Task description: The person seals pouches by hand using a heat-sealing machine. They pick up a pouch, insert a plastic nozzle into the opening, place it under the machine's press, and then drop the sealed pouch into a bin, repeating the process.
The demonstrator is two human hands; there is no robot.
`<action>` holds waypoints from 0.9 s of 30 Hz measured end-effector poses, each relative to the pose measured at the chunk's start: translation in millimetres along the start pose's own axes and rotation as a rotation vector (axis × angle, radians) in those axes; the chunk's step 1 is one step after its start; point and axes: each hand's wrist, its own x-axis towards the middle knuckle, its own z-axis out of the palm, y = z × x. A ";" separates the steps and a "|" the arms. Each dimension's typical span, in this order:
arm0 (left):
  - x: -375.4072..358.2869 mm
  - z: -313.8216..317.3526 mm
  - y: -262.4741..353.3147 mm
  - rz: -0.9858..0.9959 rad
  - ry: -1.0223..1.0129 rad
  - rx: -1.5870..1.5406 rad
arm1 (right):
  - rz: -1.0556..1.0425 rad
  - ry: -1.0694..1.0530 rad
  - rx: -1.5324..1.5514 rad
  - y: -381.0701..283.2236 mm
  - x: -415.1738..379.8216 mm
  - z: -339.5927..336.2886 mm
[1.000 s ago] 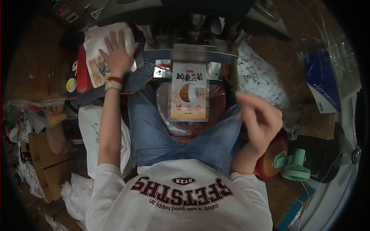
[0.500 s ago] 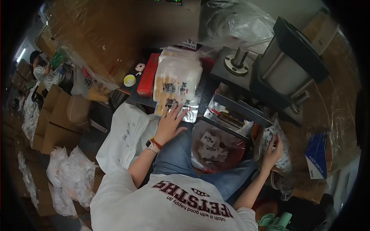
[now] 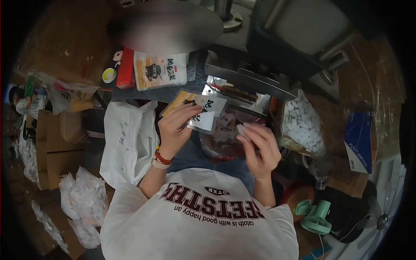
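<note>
My left hand is closed on a flat printed pouch, white and yellow with black lettering and a clear edge, held tilted above my lap. To its right, my right hand pinches a small white packet between thumb and fingertips, apart from the pouch. Beyond my left hand, more printed pouches lie stacked on the table. A clear bag full of small white packets stands right of my right hand. Below and between the hands, a plastic-lined red container holds several printed packets, partly hidden.
A red box and a yellow-white round lid sit beside the pouches. A metal machine rises at the upper right, with a metal tray in front. A white sack hangs at left; a green fan stands lower right.
My left hand has lifted a pouch off the stack and brought it towards me. My right hand has left the bag of packets, moving left with a small packet. The view has tilted.
</note>
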 end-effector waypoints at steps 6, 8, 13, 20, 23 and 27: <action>7.7 -0.6 11.7 0.145 -0.281 -0.068 | -0.058 -0.255 -0.041 14.9 5.9 -9.4; 7.1 6.8 12.7 0.100 -0.340 -0.228 | 0.034 -0.225 0.267 15.6 5.4 -15.7; -23.3 52.7 -7.8 -0.390 -0.633 -0.500 | 0.583 -0.161 0.250 28.8 -12.3 -7.3; 13.9 78.1 -0.6 -0.959 -0.406 -0.982 | 0.675 0.294 -0.300 39.3 8.0 -77.4; 31.6 86.5 -3.7 -0.986 -0.362 -1.099 | 0.526 0.022 -0.557 115.6 -12.8 -78.3; 31.3 91.3 0.0 -1.042 -0.314 -1.137 | 0.594 -0.197 -0.640 121.0 -15.8 -71.0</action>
